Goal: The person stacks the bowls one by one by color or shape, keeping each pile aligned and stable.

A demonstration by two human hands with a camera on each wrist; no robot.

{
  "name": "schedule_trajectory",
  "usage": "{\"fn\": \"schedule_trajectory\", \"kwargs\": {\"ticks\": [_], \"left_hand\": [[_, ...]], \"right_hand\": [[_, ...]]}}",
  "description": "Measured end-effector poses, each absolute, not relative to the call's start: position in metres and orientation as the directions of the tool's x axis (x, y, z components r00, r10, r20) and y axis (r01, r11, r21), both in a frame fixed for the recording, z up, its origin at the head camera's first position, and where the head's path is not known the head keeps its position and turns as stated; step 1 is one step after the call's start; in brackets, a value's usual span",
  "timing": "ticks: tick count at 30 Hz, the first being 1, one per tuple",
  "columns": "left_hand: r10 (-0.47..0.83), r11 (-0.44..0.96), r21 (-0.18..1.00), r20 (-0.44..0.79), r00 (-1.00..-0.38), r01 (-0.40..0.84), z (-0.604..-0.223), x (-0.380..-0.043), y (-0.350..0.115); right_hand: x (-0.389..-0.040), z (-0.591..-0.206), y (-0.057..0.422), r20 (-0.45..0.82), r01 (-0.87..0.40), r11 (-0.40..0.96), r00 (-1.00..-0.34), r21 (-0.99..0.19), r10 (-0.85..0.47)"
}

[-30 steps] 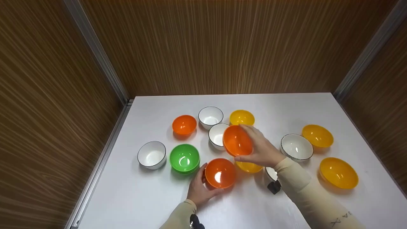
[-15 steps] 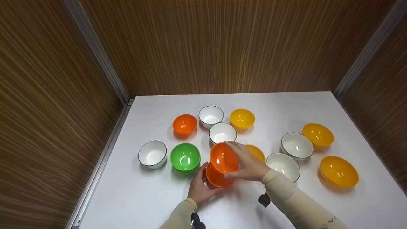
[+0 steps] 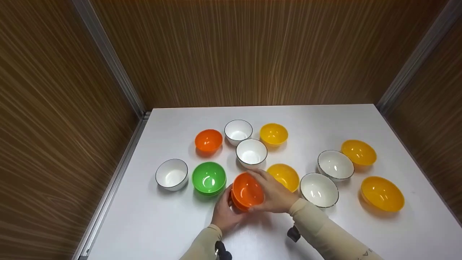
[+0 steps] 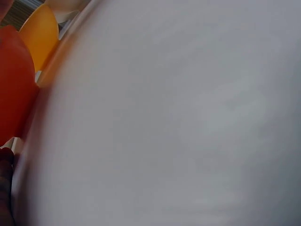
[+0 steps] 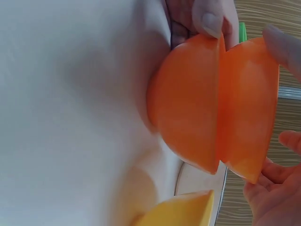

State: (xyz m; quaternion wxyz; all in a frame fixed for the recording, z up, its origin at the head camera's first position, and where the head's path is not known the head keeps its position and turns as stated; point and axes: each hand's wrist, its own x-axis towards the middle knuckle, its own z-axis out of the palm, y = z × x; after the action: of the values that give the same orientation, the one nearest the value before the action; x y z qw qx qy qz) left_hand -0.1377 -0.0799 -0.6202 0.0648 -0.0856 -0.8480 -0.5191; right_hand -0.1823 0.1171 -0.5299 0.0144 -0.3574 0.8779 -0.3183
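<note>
We see upper orange bowl (image 3: 249, 191), tilted, set partway into lower orange bowl (image 5: 188, 103), which sits on desk (image 3: 173, 220). From these 2: nested green bowls (image 3: 209, 178) between 9 and 10 o'clock, white bowl (image 3: 251, 152) at 12, yellow bowl (image 3: 284, 177) near 2. Left grip (image 3: 224, 212) curls round lower bowl, thumb at rim; right grip (image 3: 274, 194), spread wide, grasps upper bowl across rim.

Bright tbl (image 3: 144, 224) w/ soft shadows, glint in green bowl (image 3: 209, 175), L wrist cam blurry.
</note>
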Motion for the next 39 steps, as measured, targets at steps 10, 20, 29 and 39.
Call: {"fn": "schedule_trajectory", "kwargs": {"ticks": [10, 20, 29, 39], "left_hand": [[0.078, 0.448, 0.871, 0.185, -0.98, 0.2, -0.617, -0.139, -0.078], [0.082, 0.453, 0.863, 0.208, -0.975, 0.222, -0.619, -0.135, -0.079], [0.069, 0.48, 0.849, 0.211, -0.975, 0.218, -0.62, -0.134, -0.081], [0.061, 0.454, 0.862, 0.225, -0.972, 0.228, -0.619, -0.135, -0.083]], "right_hand": [[-0.179, -0.544, 0.113, 0.196, -0.59, 0.543, -0.764, -0.597, -0.615], [-0.173, -0.56, 0.11, 0.212, -0.549, 0.542, -0.8, -0.636, -0.561], [-0.168, -0.573, 0.109, 0.248, -0.552, 0.518, -0.802, -0.653, -0.543], [-0.163, -0.592, 0.115, 0.215, -0.477, 0.504, -0.844, -0.72, -0.491]]}}
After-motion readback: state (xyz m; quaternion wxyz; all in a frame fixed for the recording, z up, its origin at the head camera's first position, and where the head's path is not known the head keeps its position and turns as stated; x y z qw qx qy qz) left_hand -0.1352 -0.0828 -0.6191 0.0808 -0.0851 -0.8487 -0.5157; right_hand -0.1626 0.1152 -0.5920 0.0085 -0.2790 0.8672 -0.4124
